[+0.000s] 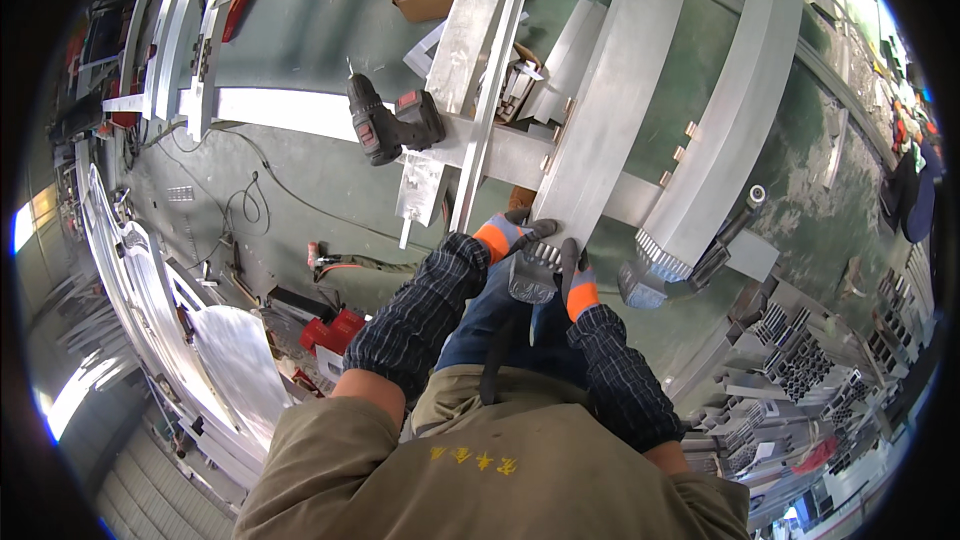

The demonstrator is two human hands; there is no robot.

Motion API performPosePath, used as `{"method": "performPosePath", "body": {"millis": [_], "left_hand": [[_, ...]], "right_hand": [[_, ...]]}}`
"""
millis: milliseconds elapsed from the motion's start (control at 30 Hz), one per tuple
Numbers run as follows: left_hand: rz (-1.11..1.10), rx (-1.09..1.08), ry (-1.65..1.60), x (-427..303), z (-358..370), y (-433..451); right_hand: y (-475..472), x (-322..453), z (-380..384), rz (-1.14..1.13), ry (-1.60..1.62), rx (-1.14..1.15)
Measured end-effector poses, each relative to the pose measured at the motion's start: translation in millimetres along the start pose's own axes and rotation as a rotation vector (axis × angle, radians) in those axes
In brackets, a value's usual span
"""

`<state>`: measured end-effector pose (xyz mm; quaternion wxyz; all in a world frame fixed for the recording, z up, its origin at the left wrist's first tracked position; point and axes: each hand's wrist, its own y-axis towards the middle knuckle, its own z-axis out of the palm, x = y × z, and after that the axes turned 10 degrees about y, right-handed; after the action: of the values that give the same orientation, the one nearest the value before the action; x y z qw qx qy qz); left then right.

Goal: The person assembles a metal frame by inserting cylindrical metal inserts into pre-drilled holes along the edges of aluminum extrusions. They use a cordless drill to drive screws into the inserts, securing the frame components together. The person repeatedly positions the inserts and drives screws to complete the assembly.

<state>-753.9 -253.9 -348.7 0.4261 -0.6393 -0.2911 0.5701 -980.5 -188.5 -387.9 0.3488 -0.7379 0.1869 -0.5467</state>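
Note:
My left hand [511, 234], in a grey and orange work glove, rests on the left edge of a wide aluminium profile [607, 82] near its close end. On the other side of that end is my right hand [578, 277], gloved alike, its fingers against the edge. Between both hands a patterned grey metal end piece [533, 279] sits at the profile's ribbed end. A similar end piece [642, 286] is at the end of a second wide profile [739, 97] to the right. Whether my fingers grip the metal or only press on it is unclear.
A cordless drill [390, 120] lies on the aluminium crossbeam [285, 112] at left. A long-handled tool [724, 244] stands beside the second profile. Cables [255, 195] and an air hose [375, 264] trail over the floor. Cardboard boxes [424, 7] lie beyond; stacked profiles [802, 367] fill the right.

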Motion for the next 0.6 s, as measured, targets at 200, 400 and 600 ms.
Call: {"method": "performPosePath", "body": {"millis": [200,400,600], "left_hand": [[-0.004,0.009,-0.004,-18,-6,-10],[0.032,-0.136,0.087,-35,-10,-2],[0.048,-0.188,0.205,-60,-8,-9]], "right_hand": [[-10,63,10,-0.004,0.244,-0.092],[19,47,-4,-0.235,-0.489,0.006],[57,-17,-6,-0.709,-0.811,-0.258]]}}
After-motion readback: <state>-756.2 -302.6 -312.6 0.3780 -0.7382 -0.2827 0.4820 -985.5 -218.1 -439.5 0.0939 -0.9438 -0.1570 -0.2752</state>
